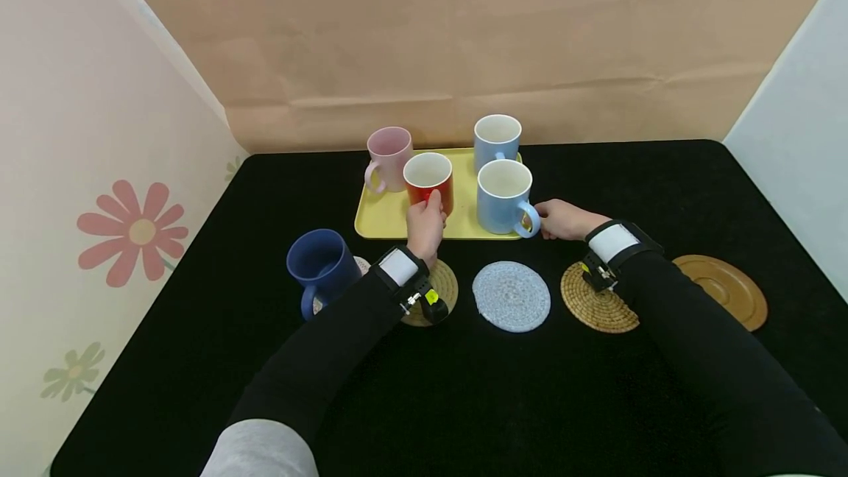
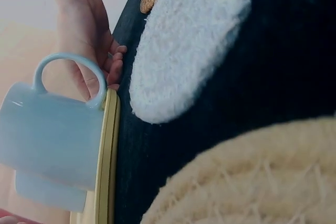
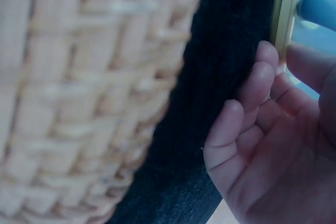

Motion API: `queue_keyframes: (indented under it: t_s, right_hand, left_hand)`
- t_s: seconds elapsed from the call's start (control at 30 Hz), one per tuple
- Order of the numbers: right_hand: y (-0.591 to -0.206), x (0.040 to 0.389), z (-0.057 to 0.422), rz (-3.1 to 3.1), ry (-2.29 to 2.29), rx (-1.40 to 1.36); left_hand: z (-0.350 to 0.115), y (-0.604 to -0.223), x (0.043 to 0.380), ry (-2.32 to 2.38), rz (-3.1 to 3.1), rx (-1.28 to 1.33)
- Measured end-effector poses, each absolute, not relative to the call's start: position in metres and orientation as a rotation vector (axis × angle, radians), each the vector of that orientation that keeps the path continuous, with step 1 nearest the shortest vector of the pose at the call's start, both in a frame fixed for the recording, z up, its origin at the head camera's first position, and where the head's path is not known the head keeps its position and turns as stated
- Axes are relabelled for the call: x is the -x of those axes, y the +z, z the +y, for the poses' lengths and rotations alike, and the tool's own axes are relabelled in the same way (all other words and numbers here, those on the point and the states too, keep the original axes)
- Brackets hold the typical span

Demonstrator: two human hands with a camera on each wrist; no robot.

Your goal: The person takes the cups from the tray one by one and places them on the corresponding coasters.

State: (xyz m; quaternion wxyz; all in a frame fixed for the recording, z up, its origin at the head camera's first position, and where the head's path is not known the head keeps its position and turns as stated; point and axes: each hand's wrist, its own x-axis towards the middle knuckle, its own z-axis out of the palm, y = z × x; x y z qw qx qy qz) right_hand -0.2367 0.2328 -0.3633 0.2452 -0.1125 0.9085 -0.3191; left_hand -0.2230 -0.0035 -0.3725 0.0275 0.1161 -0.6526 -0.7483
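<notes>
Left of the left fingers sat a navy mug [image 1: 319, 265] on a coaster, untouched. Left hand [image 1: 425, 225] gripped the red mug [image 1: 429, 179] on the yellow tray [image 1: 380, 216], thumb up its near side, fingers wrapped round. Between the hands: knitted blue coaster [image 1: 511, 296]. Right hand [image 1: 563, 219] touched the handle of the near blue mug [image 1: 503, 194]; fingers loosely curled, pinch not confirmable. Straw coaster [image 1: 598, 302] lay under that wrist.
</notes>
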Motion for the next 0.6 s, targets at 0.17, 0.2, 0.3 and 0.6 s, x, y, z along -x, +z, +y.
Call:
queue_keyframes:
  t_s: [0.17, 0.2, 0.3, 0.6]
  right_hand:
    - [-0.365, 0.237, 0.231, 2.479, -0.881, 0.312]
    - [-0.365, 0.237, 0.23, 2.48, -0.883, 0.315]
    - [-0.366, 0.237, 0.229, 2.479, -0.886, 0.322]
    - [-0.366, 0.237, 0.229, 2.482, -0.878, 0.317]
  left_hand:
    - [-0.008, -0.372, 0.222, -2.338, -2.037, -0.354]
    - [-0.009, -0.371, 0.222, -2.343, -2.037, -0.357]
    - [-0.01, -0.369, 0.219, -2.361, -2.033, -0.361]
    - [-0.012, -0.361, 0.204, -2.353, -2.104, -0.294]
